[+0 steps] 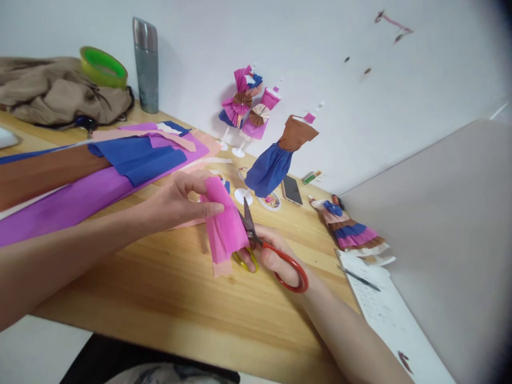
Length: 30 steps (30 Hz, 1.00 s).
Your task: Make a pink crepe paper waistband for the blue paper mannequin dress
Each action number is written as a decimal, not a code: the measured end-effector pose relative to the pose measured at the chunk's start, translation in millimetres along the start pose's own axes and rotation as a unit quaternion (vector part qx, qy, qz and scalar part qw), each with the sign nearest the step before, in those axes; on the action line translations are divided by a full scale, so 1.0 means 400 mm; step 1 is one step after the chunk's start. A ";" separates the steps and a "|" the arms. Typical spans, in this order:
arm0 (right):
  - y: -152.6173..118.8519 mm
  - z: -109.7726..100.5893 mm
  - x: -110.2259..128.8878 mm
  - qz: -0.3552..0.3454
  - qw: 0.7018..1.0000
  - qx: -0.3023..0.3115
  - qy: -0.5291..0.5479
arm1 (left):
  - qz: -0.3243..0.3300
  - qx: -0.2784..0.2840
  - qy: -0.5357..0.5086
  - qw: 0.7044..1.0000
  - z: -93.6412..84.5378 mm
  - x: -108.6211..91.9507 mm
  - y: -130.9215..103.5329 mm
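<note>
Left hand [182, 198]: my fingers clamp pink paper [226, 221]
Right hand [278, 241]: fingers grip scissors [253, 234], blades parted
Pink paper: frame centre; I judge it could buckle, cut crooked if my pinch loosens

Shows left hand [184, 200] and right hand [277, 241] bare, likewise left forearm [96, 237] and right forearm [348, 330], uncovered as far as visible. At bottom edge, shows pale grey patterned cloth [172, 375] with dark, irregular, blurred markings, mostly cut off. Borders on plain black material [116, 352]; cannot tell whether worn.
</note>
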State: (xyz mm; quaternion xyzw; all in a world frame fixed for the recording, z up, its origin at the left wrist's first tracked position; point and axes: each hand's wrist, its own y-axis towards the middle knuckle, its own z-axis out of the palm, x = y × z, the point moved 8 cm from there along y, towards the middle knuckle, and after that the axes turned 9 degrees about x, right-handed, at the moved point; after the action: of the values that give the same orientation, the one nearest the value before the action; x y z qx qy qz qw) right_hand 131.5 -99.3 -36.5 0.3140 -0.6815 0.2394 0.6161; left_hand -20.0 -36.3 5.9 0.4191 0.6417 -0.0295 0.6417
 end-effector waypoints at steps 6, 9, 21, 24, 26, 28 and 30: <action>-0.002 0.002 0.000 0.007 1.000 -0.003 0.004 | 0.009 0.008 0.008 1.000 0.008 -0.003 -0.006; -0.003 0.001 -0.003 0.009 1.000 -0.005 0.008 | 0.004 0.003 0.018 1.000 0.008 -0.008 -0.008; -0.002 0.018 -0.003 -0.005 0.997 0.034 0.069 | -0.025 0.009 -0.017 1.000 0.008 0.010 -0.008; -0.004 0.020 -0.005 0.002 0.996 0.040 0.082 | -0.021 0.008 -0.011 1.000 0.010 0.009 -0.009; -0.005 0.022 -0.004 -0.002 0.995 0.044 0.093 | -0.012 0.005 -0.005 1.000 0.009 0.006 -0.009; -0.006 0.023 -0.005 -0.005 0.994 0.046 0.101 | -0.006 0.002 -0.004 1.000 0.009 0.004 -0.010; -0.006 0.022 -0.008 -0.002 0.994 0.045 0.103 | -0.010 0.007 -0.005 1.000 0.011 0.005 -0.009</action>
State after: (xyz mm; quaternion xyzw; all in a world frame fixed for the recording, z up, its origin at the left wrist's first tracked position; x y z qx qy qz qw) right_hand 127.2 -106.8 -41.0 0.3162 -0.6025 0.2994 0.6688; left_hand -18.3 -40.0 1.5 0.4169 0.6423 -0.0422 0.6417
